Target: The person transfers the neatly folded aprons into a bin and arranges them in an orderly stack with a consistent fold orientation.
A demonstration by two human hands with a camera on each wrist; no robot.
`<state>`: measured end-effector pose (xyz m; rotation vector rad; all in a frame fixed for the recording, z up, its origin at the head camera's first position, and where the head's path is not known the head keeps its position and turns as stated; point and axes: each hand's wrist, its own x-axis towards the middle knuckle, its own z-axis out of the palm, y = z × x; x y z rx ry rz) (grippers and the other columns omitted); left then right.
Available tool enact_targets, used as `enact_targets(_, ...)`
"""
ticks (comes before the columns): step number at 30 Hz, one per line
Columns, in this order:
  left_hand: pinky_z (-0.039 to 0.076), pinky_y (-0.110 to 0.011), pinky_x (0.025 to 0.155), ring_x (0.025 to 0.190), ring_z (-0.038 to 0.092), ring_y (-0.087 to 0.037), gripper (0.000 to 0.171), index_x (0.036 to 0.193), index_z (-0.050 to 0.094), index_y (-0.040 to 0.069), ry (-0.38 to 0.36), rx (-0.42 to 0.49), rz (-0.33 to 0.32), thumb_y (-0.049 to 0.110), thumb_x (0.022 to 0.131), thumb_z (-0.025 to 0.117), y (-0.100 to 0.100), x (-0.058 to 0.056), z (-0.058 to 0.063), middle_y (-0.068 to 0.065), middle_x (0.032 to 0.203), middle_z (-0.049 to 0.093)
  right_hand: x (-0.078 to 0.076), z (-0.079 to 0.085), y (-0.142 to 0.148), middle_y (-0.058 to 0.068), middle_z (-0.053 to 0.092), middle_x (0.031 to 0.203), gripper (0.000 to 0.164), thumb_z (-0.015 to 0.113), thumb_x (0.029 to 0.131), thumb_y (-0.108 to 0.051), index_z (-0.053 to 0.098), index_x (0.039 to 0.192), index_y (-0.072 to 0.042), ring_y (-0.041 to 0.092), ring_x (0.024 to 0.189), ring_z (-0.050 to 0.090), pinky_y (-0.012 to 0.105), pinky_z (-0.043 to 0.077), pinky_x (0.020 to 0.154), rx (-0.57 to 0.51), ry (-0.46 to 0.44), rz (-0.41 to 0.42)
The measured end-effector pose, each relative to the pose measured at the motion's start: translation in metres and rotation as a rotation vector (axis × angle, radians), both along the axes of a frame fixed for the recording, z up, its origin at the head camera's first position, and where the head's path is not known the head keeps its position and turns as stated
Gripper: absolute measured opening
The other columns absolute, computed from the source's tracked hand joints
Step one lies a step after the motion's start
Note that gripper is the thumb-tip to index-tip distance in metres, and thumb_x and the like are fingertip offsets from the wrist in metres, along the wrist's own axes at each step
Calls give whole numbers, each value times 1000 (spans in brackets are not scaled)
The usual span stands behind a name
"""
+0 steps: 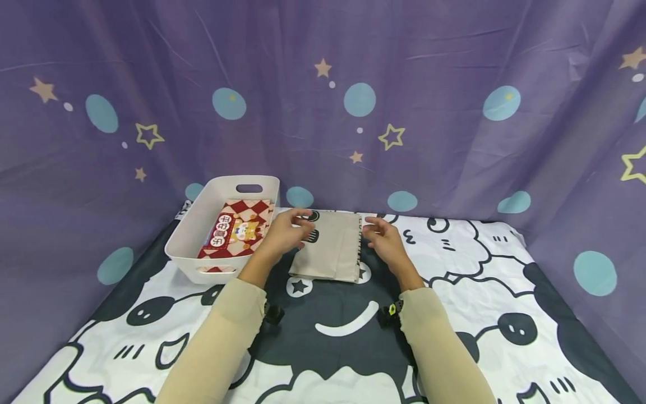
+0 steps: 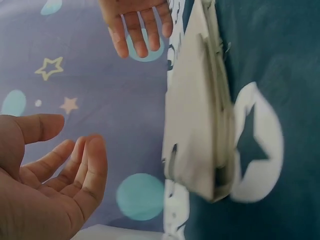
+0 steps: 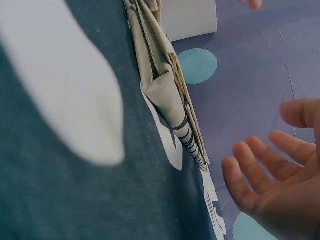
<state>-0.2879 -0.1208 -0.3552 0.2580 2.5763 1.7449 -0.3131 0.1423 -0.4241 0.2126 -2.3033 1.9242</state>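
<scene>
A folded beige cloth item (image 1: 330, 247) with black printed marks lies flat on the table, its stacked layers showing along the edge in both wrist views. My left hand (image 1: 282, 234) hovers by its left side, fingers loosely bent and holding nothing. Off the right edge is my right hand (image 1: 387, 242), also with relaxed fingers and nothing in them. In the left wrist view a gap separates the left hand (image 2: 60, 175) from the cloth (image 2: 195, 115). The right wrist view likewise shows the right hand (image 3: 275, 175) apart from the cloth (image 3: 165, 90).
At the left stands a white plastic basket (image 1: 189, 238) with handle slots. Inside it lies a red and cream checked package (image 1: 244, 227) with a cartoon figure. A black and white cartoon tablecloth (image 1: 333, 359) covers the table, and a purple curtain (image 1: 303, 123) hangs behind.
</scene>
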Motion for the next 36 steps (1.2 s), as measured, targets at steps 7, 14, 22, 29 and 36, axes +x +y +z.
enact_targets(7,60,-34,67,95,67,-37,36,134,62,5,-36,28,48,11,98,64,7,-8,-25,-16,113,67,-1,-3,1,28,64,125,39,57,102,-9,57,139,2,38,109,62,49,57,87,11,-76,17)
enact_targets(14,55,-29,62,82,67,-28,42,134,61,-1,17,-111,120,14,95,69,9,-15,-41,-17,107,70,-2,-7,1,30,62,129,43,58,103,-12,53,142,4,42,109,61,46,58,84,20,-126,23)
enact_targets(22,51,-45,86,98,64,-31,47,135,61,-2,42,-300,181,19,93,70,13,-14,-52,-15,105,68,-4,-8,1,27,63,128,44,59,102,-13,53,142,4,36,104,64,32,57,73,54,-146,37)
enact_targets(29,49,-47,85,94,61,-31,44,130,64,0,78,-364,201,21,92,71,13,-11,-54,-13,99,64,-4,-9,-2,26,65,124,44,59,102,-13,54,142,4,29,97,65,33,59,75,64,-167,55)
enact_targets(36,51,-52,91,107,64,-37,49,134,62,0,61,-443,199,24,93,68,11,-9,-50,-21,114,68,-1,-7,-4,23,64,117,43,59,101,-12,54,141,4,22,86,63,33,60,73,51,-216,79)
